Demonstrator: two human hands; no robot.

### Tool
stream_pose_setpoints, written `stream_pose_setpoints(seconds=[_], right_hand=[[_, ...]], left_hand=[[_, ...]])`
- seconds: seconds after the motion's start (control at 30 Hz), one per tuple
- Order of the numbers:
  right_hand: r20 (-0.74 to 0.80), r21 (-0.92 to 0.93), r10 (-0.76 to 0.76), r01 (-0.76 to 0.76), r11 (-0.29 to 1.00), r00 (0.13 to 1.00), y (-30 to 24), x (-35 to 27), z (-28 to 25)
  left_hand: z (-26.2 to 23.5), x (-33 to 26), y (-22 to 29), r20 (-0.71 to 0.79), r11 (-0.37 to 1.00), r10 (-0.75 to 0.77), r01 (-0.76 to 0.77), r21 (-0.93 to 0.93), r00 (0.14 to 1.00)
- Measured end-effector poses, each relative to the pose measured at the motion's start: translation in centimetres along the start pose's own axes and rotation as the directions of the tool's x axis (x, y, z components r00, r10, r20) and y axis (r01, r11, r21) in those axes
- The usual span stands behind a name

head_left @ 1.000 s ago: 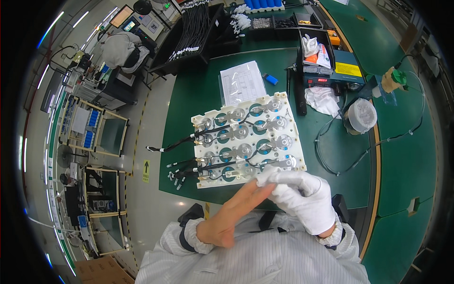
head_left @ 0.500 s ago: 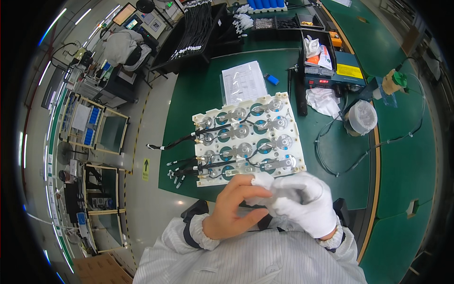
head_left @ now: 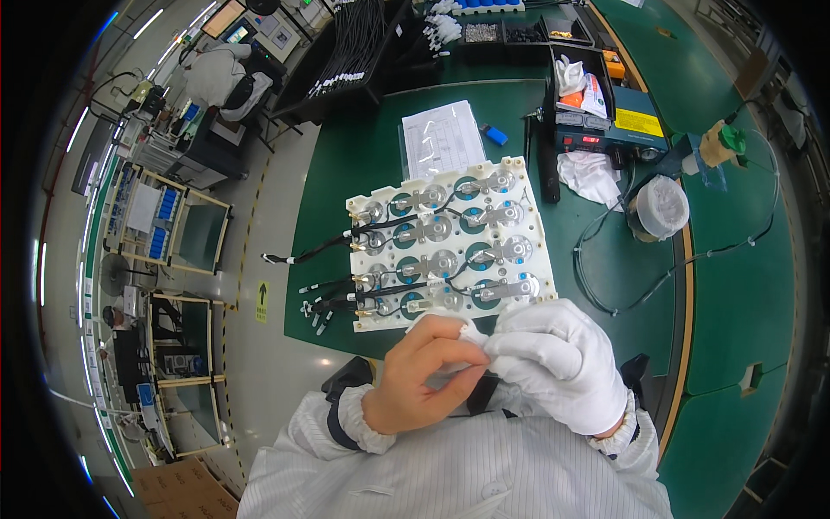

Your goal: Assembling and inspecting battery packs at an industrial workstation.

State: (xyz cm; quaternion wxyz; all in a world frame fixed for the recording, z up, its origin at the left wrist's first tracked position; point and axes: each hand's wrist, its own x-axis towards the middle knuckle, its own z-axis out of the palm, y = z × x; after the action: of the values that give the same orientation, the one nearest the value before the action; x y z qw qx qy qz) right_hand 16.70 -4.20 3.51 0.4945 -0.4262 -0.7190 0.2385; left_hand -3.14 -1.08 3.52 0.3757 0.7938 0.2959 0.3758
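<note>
On the green table (head_left: 346, 164) I see a white panel (head_left: 454, 242). Near its front edge, the gloved right hand (head_left: 562, 359) and bare left hand (head_left: 408, 385) pinch a white cloth (head_left: 472, 334). Likely light, soft, limp; hold it by the edge.

A person in a striped white smock stands at a green surface (head_left: 650, 333). The bare left hand (head_left: 425, 372) pinches white cloth (head_left: 471, 334), and the right hand (head_left: 562, 363), in a white glove, meets it fingertip to fingertip, so I can't tell its grip. Just beyond lies a white board (head_left: 536, 234) with clear discs, black cables (head_left: 304, 252) trailing off its left side. Papers (head_left: 441, 140) lie behind it, a small blue object (head_left: 494, 135) beside them. To the right stand a control box (head_left: 624, 138) and a tub (head_left: 663, 208).
</note>
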Motion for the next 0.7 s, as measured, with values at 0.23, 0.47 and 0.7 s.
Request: stream_pose_setpoints(seconds=[0.23, 0.47, 0.7], right_hand=[[0.085, -0.051, 0.019, -0.015, 0.999, 0.996, -0.3, 0.06, -0.51], [0.086, -0.17, -0.067, 0.08, 0.982, 0.994, -0.22, 0.18, -0.46], [0.114, -0.129, -0.057, 0.072, 0.989, 0.992, 0.21, -0.05, -0.05]], left_hand=[[-0.11, 0.42, 0.34, 0.068, 0.989, 0.062, -0.07, 0.131, 0.996], [0.0, 0.77, 0.32, 0.111, 0.951, 0.158, -0.182, 0.252, 0.981], [-0.13, 0.7, 0.24, 0.176, 0.949, 0.127, -0.171, 0.264, 0.976]])
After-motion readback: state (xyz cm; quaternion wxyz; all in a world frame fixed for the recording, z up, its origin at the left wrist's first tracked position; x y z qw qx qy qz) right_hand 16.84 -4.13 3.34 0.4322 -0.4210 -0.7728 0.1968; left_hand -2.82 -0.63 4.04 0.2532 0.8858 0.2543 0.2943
